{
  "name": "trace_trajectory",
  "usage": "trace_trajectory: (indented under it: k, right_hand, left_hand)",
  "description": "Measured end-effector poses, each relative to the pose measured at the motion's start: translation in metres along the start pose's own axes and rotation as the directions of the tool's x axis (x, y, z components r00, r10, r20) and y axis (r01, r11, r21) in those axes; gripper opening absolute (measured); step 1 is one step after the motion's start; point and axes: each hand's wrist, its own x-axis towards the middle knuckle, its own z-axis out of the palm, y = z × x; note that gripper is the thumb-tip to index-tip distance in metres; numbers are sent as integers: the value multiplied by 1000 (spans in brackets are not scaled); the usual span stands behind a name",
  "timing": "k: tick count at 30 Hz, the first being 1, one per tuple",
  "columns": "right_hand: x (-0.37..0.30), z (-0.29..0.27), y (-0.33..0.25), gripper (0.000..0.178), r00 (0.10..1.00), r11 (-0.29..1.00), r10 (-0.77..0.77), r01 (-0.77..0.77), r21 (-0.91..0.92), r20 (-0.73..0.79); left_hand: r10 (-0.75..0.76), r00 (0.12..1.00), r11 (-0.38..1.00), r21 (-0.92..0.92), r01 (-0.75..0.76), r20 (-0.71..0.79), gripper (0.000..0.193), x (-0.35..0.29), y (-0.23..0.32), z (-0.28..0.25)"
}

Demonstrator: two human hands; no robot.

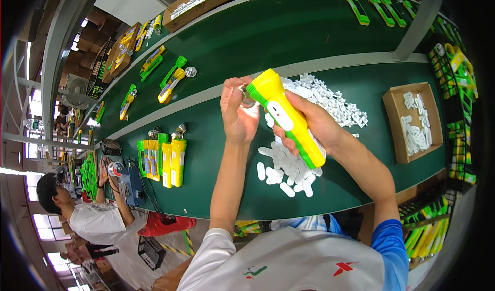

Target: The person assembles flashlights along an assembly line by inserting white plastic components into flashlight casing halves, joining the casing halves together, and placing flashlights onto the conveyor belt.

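A yellow and green flashlight [282, 113] with a white oval switch plate is held at a slant above the table, its wide head up and to the left. My right hand [320, 123] is closed around its body. My left hand [238, 116] pinches a shiny round reflector cup [248, 96] right beside the flashlight's head; whether the two touch is hard to tell. Beneath the flashlight lie loose white oval plates [289, 166], and behind my right hand is a heap of small white plastic parts [340, 105].
Several flashlight bodies [177, 162] stand in a row on the left, near a blue device [131, 185] and a co-worker [93, 216]. A cardboard box [394, 128] of white parts sits on the right. Beyond a metal rail, a green belt [273, 38] carries flashlight halves [357, 8].
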Motion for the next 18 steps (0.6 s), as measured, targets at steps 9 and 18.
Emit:
trace_trajectory:
  k: [9, 18]
  right_hand:
    - [4, 3, 2, 44, 997, 992, -38, 30, -120, -65]
    - [8, -10, 3, 43, 998, 1000, 11, -12, -11, -64]
  left_hand:
    - [-219, 942, 974, -114, 195, -255, 26, -1, 13, 16]
    - [-317, 933, 940, -188, 284, -174, 27, -2, 15, 9]
